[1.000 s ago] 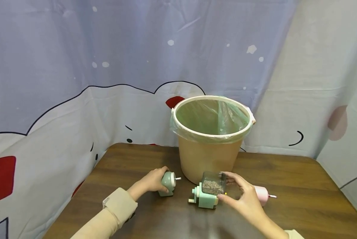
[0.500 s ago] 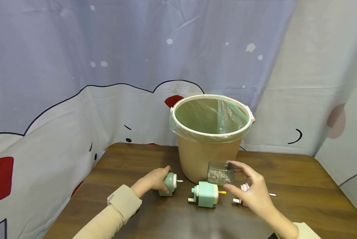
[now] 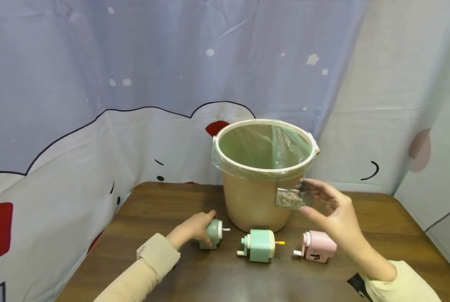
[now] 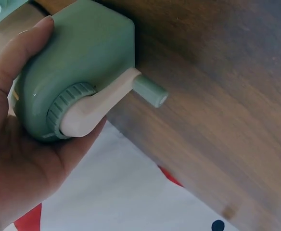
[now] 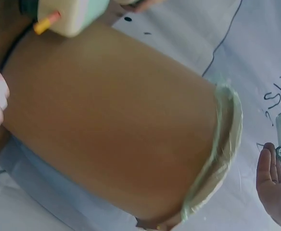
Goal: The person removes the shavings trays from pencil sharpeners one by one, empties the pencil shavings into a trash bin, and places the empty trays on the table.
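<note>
My left hand (image 3: pixel 192 230) grips a grey-green crank pencil sharpener (image 3: pixel 213 235) standing on the table, a patterned pencil end sticking out of its white front. The left wrist view shows the thumb on one side of its body and the pale crank (image 4: pixel 97 106) turned outward. Raised in front of the bin, my right hand (image 3: pixel 336 214) holds a clear shavings drawer (image 3: pixel 289 199) between thumb and fingers. Pencil shavings lie inside the drawer. Only part of that hand and drawer show at the edge of the right wrist view.
A tan bin (image 3: pixel 257 203) with a green plastic liner stands at the back of the wooden table. Before it are a mint sharpener (image 3: pixel 260 246) with a yellow-orange pencil (image 3: pixel 280 243) and a pink sharpener (image 3: pixel 321 246). A printed curtain (image 3: pixel 164 142) hangs behind.
My right hand has lifted the shavings drawer up and to the right, away from the mint sharpener, uncovering it and the pink sharpener. My left hand stays on the grey-green sharpener.
</note>
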The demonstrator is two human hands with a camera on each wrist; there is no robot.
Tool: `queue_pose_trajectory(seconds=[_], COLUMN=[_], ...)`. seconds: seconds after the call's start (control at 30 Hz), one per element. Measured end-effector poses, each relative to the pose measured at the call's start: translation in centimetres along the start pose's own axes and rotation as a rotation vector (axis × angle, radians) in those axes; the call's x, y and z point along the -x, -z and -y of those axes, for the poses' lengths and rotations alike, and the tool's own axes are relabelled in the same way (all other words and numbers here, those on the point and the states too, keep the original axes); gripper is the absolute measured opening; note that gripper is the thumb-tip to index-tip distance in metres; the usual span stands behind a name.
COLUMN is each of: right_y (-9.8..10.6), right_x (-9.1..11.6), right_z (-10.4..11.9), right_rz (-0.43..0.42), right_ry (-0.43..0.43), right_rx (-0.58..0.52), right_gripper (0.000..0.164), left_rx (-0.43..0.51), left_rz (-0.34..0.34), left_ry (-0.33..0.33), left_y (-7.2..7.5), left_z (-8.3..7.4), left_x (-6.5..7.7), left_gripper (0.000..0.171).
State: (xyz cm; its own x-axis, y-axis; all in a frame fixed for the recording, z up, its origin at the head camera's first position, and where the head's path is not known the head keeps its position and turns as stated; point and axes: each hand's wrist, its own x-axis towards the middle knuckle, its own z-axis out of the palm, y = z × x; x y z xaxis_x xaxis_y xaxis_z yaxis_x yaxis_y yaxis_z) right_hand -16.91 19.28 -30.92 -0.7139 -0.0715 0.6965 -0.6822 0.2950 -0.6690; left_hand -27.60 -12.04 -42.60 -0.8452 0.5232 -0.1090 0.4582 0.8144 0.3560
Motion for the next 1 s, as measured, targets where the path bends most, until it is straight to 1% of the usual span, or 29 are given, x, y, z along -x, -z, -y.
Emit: queue_pose_trajectory(seconds=[0.1,0.2,0.27,0.37,0.53,0.67,0.8,0.9,1.0], right_y=[0.6,1.0,1.1,1.3,1.6,1.9,2.4,2.6,2.8], right_x=[-1.8,-3.6,-4.7,-6.3,-9.2,-11.7,-14.1,-15.7,-17.4], right_z=[0.3,0.7,0.9,1.3,1.6,1.5,1.4,1.4,1.4], right_rz=[0.01,0.018,0.021,0.023,0.017,0.012,0.013,0.018,0.008], right_ry=[0.008,0.015,0.017,0.006,0.0,-0.007,-0.038,-0.057,-0.046], right_rx=[-0.115,-0.199,-0.239,-0.263,-0.265,-0.227,-0.18,-0.179,-0.202], right_gripper=[0.051,0.05,0.047,0.041,0.034,0.028,0.021,0.017,0.014], left_rx=[-0.02,-0.036,-0.04,-0.043,-0.052,-0.063,-0.072,-0.065,-0.063], left_rz=[0.02,0.031,0.031,0.023,0.013,0.008,-0.003,-0.004,-0.002], left_ry=[0.015,0.025,0.021,0.009,-0.002,-0.008,-0.024,-0.029,-0.025], left_y=[0.2,0.3,0.3,0.3,0.3,0.2,-0.1,-0.3,-0.3], left_z=[-0.3,-0.5,-0.5,-0.5,-0.5,-0.3,0.0,0.1,0.1], left_x=[0.2,0.4,0.5,0.5,0.5,0.4,0.2,0.1,0.1], left_gripper=[0.069,0.068,0.068,0.067,0.068,0.068,0.066,0.068,0.069])
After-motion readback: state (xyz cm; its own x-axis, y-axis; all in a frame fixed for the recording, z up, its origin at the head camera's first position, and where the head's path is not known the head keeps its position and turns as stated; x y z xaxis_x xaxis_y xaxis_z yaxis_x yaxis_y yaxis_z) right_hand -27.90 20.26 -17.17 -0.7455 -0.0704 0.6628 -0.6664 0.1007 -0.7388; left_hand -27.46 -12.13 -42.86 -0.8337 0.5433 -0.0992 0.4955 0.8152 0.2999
